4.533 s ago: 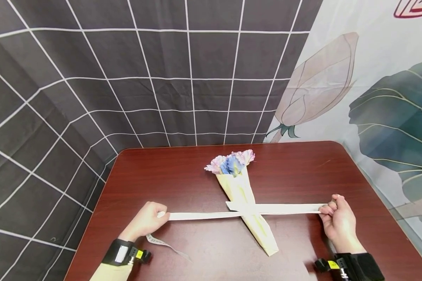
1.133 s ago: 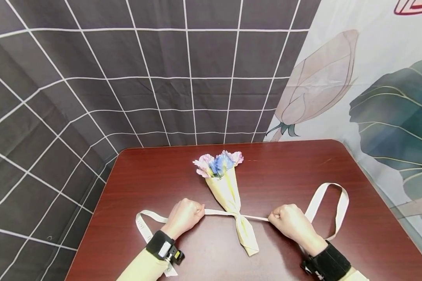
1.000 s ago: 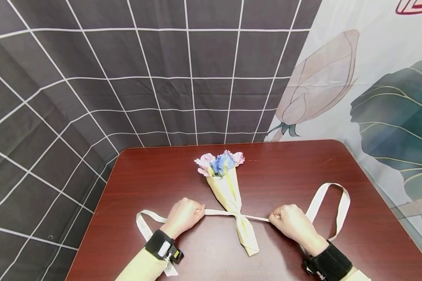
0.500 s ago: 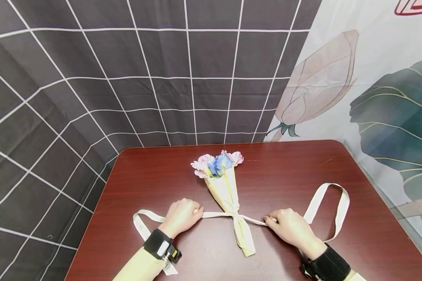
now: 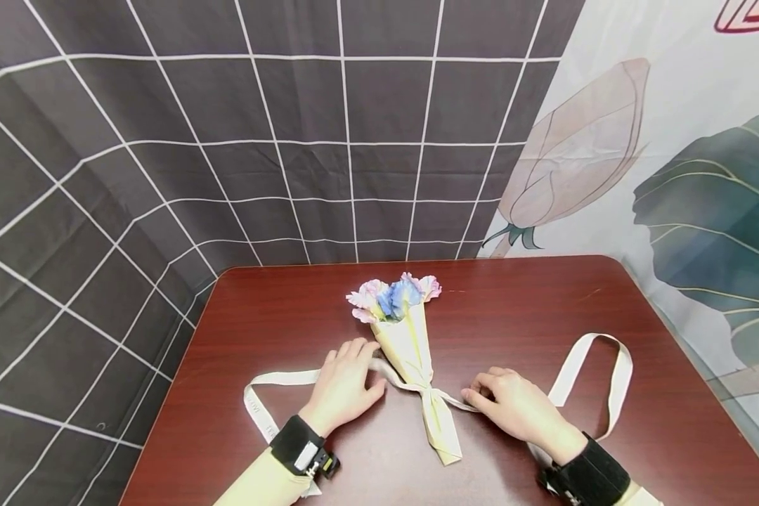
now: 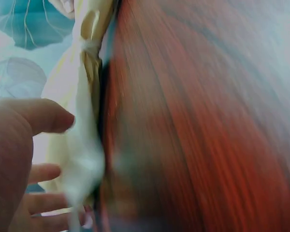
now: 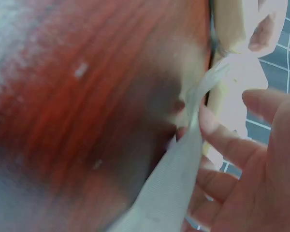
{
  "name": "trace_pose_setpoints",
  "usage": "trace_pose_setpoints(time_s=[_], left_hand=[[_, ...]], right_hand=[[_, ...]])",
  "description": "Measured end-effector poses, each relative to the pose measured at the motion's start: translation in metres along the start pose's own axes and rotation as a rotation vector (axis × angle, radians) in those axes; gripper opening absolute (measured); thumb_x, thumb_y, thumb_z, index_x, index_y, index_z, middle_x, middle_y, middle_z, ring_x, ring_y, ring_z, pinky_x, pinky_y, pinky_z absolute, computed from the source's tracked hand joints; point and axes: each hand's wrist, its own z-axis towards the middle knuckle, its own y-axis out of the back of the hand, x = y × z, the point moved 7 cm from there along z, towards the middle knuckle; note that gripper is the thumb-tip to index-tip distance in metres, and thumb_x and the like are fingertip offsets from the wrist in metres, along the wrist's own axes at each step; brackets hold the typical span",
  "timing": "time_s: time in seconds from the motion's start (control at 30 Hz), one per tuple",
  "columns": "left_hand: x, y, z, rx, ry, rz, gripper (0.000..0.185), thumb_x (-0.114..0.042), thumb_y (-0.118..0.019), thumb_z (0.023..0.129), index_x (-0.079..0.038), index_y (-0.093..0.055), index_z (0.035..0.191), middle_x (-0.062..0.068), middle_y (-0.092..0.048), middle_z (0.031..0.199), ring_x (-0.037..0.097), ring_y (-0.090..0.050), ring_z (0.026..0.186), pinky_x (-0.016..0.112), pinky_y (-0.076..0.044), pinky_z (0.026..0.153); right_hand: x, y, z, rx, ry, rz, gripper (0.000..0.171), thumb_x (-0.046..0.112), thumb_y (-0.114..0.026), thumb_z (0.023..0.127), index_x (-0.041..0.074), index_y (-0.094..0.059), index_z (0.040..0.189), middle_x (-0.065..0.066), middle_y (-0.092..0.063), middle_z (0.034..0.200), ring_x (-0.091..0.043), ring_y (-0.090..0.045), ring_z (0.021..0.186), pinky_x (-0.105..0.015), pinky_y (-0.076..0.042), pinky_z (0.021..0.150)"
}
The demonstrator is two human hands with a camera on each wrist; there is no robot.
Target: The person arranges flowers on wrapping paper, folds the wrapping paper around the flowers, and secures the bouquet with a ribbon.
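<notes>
On the table lies a bouquet point(image 5: 407, 344) of pink and blue flowers point(image 5: 397, 296) in pale yellow paper. A white ribbon point(image 5: 284, 378) is drawn tight around its narrow waist, and the paper flares below. My left hand point(image 5: 344, 386) is spread at the bouquet's left, fingers straight and thumb apart, over the slack left end. Blurred in the left wrist view, that ribbon point(image 6: 82, 154) passes by the fingers. To the right, my right hand point(image 5: 512, 400) has relaxed fingers and its thumb apart; in the right wrist view the index fingertip touches the ribbon point(image 7: 169, 188).
The reddish-brown table point(image 5: 278, 309) has rounded far corners. A ribbon loop point(image 5: 623, 379) lies beyond the right hand, and printed ribbon point(image 5: 261, 418) trails beside the left wrist. Behind stand a dark grid-patterned curtain point(image 5: 303, 105) and a white hanging point(image 5: 607, 211) with a flower print.
Earlier the crossed ribbon was pulled out wide, then cinched around the bouquet. Since half a second ago both hands have loosened; the left has let go and spread its fingers, and the ribbon sags.
</notes>
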Motion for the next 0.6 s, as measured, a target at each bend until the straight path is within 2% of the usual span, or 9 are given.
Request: trace_pose_setpoints(time_s=[0.1,0.23,0.37,0.5,0.6], left_hand=[[-0.01,-0.002,0.002,-0.028,-0.034,-0.004,0.048,-0.044,-0.07,0.075,-0.017,-0.059,0.114,-0.002,-0.054,0.111,0.019,-0.049,0.109,0.04,-0.041,0.081],[-0.026,-0.008,0.003,-0.031,-0.107,-0.014,0.038,-0.042,-0.075,0.074,-0.019,-0.059,0.1,-0.007,-0.057,0.098,0.016,-0.052,0.102,0.037,-0.039,0.077],[-0.035,-0.013,0.004,-0.041,-0.136,-0.033,0.038,-0.037,-0.078,0.075,-0.019,-0.058,0.102,-0.008,-0.061,0.094,0.013,-0.055,0.099,0.035,-0.04,0.077],[-0.038,-0.014,0.007,-0.052,-0.145,-0.059,0.037,-0.033,-0.078,0.077,-0.019,-0.059,0.106,-0.008,-0.064,0.096,0.012,-0.055,0.098,0.034,-0.041,0.08],[-0.039,-0.015,0.009,-0.05,-0.156,-0.081,0.032,-0.03,-0.076,0.079,-0.019,-0.059,0.103,-0.009,-0.064,0.093,0.011,-0.055,0.096,0.034,-0.041,0.08]], right_hand=[[0.007,-0.001,-0.001,-0.006,0.086,0.019,0.017,0.055,-0.065,0.083,0.042,-0.056,0.076,0.02,-0.05,0.075,-0.001,-0.047,0.068,-0.022,-0.041,0.061],[0.014,-0.002,-0.001,0.002,0.168,0.037,0.014,0.047,-0.073,0.079,0.037,-0.062,0.082,0.02,-0.052,0.079,-0.002,-0.048,0.074,-0.023,-0.042,0.065],[0.021,-0.004,0.0,0.01,0.221,0.046,0.013,0.038,-0.074,0.078,0.035,-0.064,0.085,0.02,-0.052,0.079,-0.003,-0.048,0.075,-0.022,-0.041,0.065],[0.028,-0.006,0.001,0.016,0.264,0.048,0.012,0.029,-0.073,0.08,0.035,-0.064,0.084,0.02,-0.049,0.077,-0.003,-0.046,0.074,-0.023,-0.041,0.065],[0.033,-0.009,0.0,0.023,0.291,0.053,0.011,0.028,-0.072,0.082,0.035,-0.064,0.082,0.019,-0.048,0.076,-0.003,-0.046,0.073,-0.022,-0.04,0.065]])
